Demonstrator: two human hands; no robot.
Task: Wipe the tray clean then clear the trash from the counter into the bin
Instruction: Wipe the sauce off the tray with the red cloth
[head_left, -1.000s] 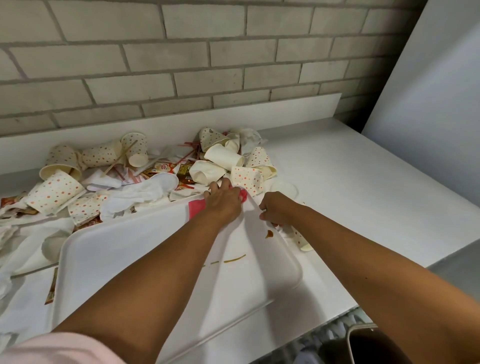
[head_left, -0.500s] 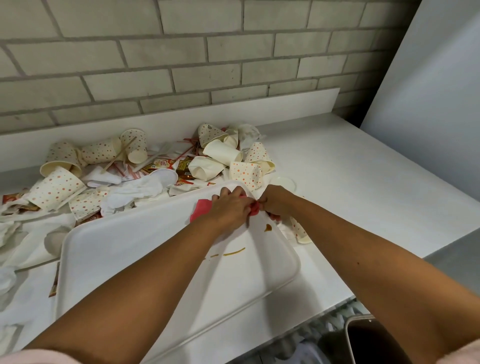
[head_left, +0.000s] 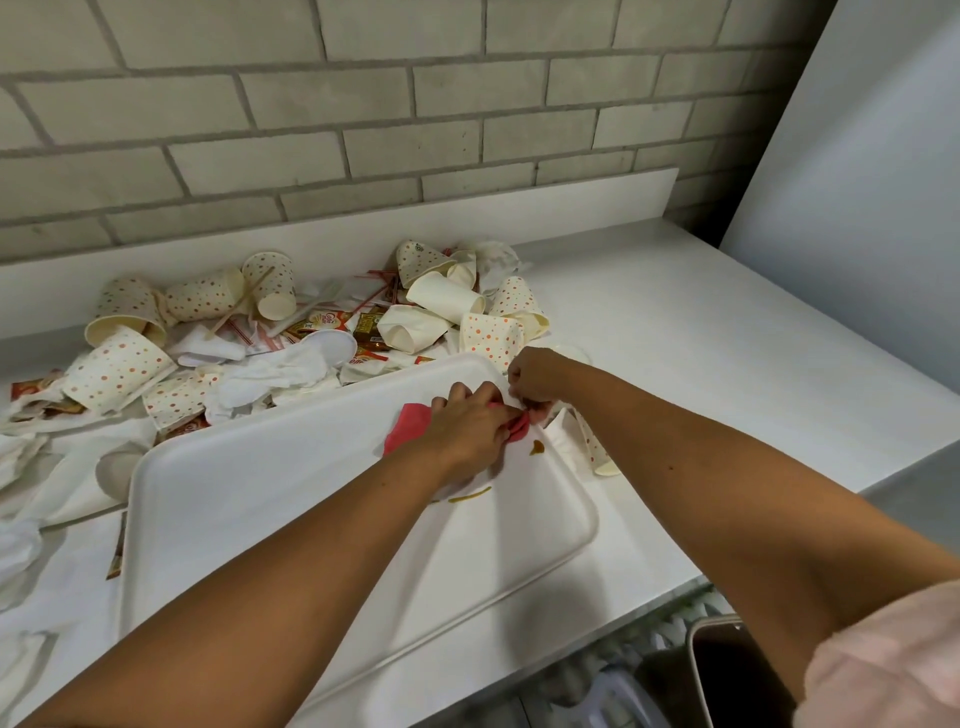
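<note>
A white tray lies on the white counter, with brown smears near its far right corner. A red cloth lies on the tray's far part. My left hand covers and grips the cloth. At the tray's far right rim my right hand pinches the cloth's other end. Trash of dotted paper cups, napkins and sachets is heaped behind and left of the tray. A dark bin shows below the counter at lower right.
A brick wall rises behind the counter. A white panel stands at the right. One dotted cup lies right of the tray. Crumpled napkins cover the counter's left side.
Both hands have drawn back toward me along the tray with the red cloth, and my right hand has closed in on the cloth beside my left.
</note>
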